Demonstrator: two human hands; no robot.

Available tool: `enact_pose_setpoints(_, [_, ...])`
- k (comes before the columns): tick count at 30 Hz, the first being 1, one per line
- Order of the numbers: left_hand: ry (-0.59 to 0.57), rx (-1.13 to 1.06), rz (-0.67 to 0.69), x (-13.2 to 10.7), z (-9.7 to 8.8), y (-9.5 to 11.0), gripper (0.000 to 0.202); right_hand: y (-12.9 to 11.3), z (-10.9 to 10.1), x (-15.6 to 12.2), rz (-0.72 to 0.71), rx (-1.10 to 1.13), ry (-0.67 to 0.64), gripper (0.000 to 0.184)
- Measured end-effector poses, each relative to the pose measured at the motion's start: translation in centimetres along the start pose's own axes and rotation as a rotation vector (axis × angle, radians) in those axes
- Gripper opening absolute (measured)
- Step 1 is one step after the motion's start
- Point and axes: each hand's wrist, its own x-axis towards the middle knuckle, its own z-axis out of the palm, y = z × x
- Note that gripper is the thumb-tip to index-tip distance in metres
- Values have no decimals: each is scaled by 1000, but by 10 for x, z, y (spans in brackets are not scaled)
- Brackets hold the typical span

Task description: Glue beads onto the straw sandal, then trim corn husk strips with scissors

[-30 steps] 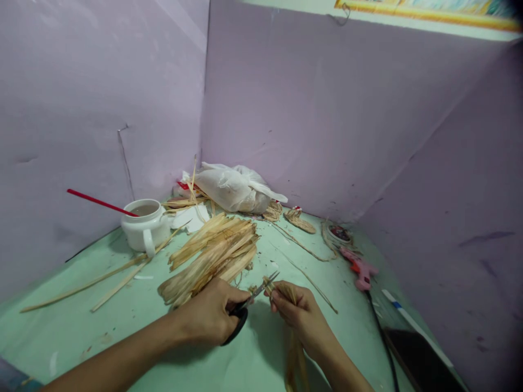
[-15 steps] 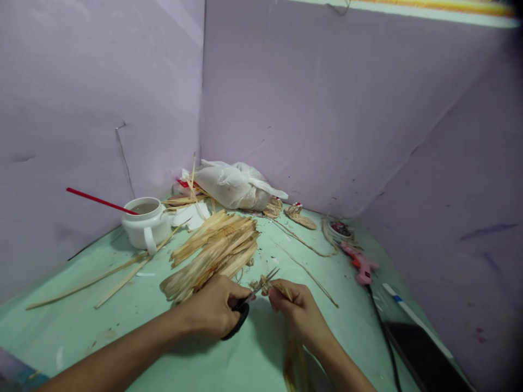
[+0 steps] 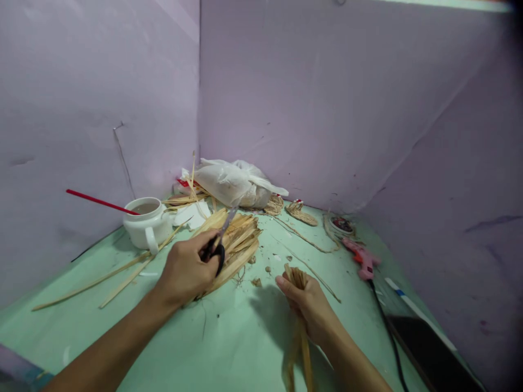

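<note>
Left hand [image 3: 190,269], closed around black-handled scissors [image 3: 221,251]; right hand [image 3: 308,302], clasping dried fibre strips [image 3: 305,354]. White mug [image 3: 139,234]: greyish liquid [image 3: 145,208], red stick [image 3: 102,202] inside.

The left hand [image 3: 190,272] now holds the scissors [image 3: 227,221] farther toward the far left corner of the tabletop [image 3: 229,348], over the dried leaves [image 3: 245,239] and apart from the strip bundle [image 3: 304,343], whose tips now point to the far edge

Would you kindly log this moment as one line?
left hand: holds black-handled scissors; right hand: holds dried strips; around: dried plant pile, white pot, pink glue gun
</note>
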Motion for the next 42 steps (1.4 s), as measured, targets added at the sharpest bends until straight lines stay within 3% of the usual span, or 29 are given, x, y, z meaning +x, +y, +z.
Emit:
enact_pose_setpoints(2, [65,201,-49,5,-4,-4,37,0,1,0,84,78,-29,48])
enact_pose_setpoints(4, [-10,308,-81,8,-1,-5,37,-2,3,-1,135,115,-60,47])
enact_pose_setpoints(7, [-140,295,-110,10,7,-7,37,-4,5,-3,145,116,-77,46])
enact_pose_setpoints(9, [-115,199,-126,11,11,-10,34,-4,4,-3,145,120,-70,45])
enact_pose_setpoints(15, [125,-346,-191,16,6,-11,40,0,2,0,118,126,-59,45])
enact_pose_setpoints(21, [183,-694,-250,13,1,0,47,0,4,0,122,228,-3,37])
enact_pose_setpoints(24, [128,-818,-232,8,6,0,45,-1,5,0,120,256,26,33])
enact_pose_setpoints(26, [66,-744,-149,1,13,0,40,-1,5,1,117,288,60,36])
enact_pose_setpoints(28, [-26,-556,22,-10,20,2,34,2,5,3,135,331,93,42])
enact_pose_setpoints(32, [-346,-192,444,-38,38,6,42,12,9,8,155,351,120,46])
enact_pose_setpoints(35, [-503,-100,590,-51,49,9,48,21,15,10,125,283,85,36])
enact_pose_setpoints(39, [-542,-150,537,-54,52,10,34,22,19,9,119,213,85,31])
enact_pose_setpoints(42, [-446,-264,289,-46,45,8,27,12,12,7,102,213,105,29])
